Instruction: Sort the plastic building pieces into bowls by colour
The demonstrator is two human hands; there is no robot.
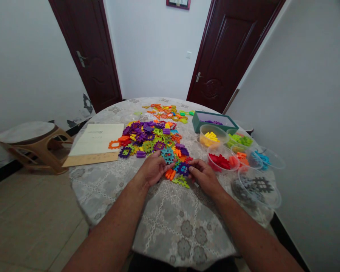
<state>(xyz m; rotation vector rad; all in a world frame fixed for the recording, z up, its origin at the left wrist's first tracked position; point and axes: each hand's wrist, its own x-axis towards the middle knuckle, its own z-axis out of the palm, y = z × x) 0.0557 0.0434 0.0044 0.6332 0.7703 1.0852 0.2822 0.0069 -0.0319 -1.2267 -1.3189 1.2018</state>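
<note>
A teal toothed plastic building piece [167,155] is pinched between the thumb and fingers of my left hand [153,168]. My right hand [204,176] grips a dark purple toothed piece with a window-like grid [183,169] by its right edge. Both hands are at the near side of a mixed heap of plastic pieces [147,136] in purple, green, orange, yellow and red. Just below the held pieces lie orange connector pieces [170,174] and a lime green triangular piece [181,181].
Round clear tubs of sorted pieces stand at right, including a yellow tub [212,136], red tub [222,158] and grey tub [255,186]. Behind them is a green box [201,127] with purple pieces. More orange pieces [168,112] lie at the back; a paper folder [98,139] is left.
</note>
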